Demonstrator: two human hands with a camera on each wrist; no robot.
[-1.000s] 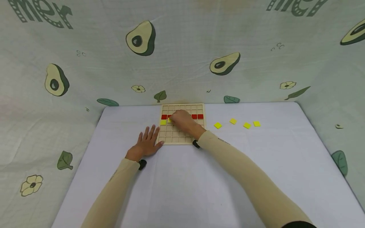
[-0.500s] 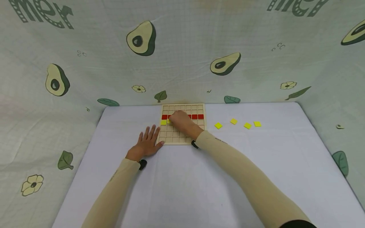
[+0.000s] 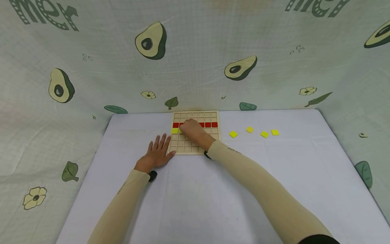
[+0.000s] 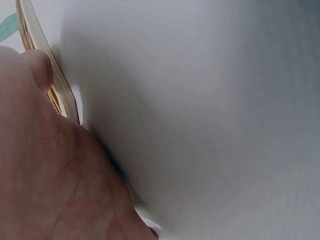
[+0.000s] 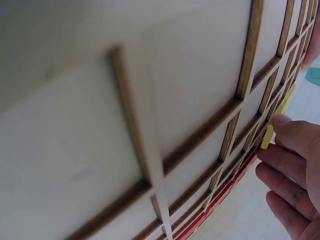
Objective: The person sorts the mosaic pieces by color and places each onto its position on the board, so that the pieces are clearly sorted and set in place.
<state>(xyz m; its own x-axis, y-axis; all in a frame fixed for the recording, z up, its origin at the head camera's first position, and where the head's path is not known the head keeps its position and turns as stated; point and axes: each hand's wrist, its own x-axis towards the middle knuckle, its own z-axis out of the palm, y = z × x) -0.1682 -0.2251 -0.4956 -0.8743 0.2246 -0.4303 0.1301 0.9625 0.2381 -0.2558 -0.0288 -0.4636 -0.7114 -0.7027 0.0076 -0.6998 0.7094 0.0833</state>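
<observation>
Currently in hand: I judge that I am seating a yellow tile (image 5: 267,137) in the gridded wooden board (image 3: 189,149), in the row just on my side of the red row (image 3: 211,124).
Right hand: my right hand (image 3: 193,131) is narrow, thumb and forefinger pinching that tile at the board; its remaining fingers curl loosely beneath.
Pinched tile: beside the first yellow tile (image 3: 174,130), which sits in the leftmost cell; it looks tilted, and I cannot tell whether an edge has entered its cell.
Left hand: my left hand (image 3: 157,154) is wide, fingers straight and spread on the table (image 3: 189,203), thumb at the board's near left corner, probably steadying it.
Loose yellow tiles: four loose yellow tiles (image 3: 233,134) lie on the table to the right of the board, apart from one another.
Next move: it calls for lining the tile up between the ridges, pressing it flat, then letting go without nudging its neighbour.
</observation>
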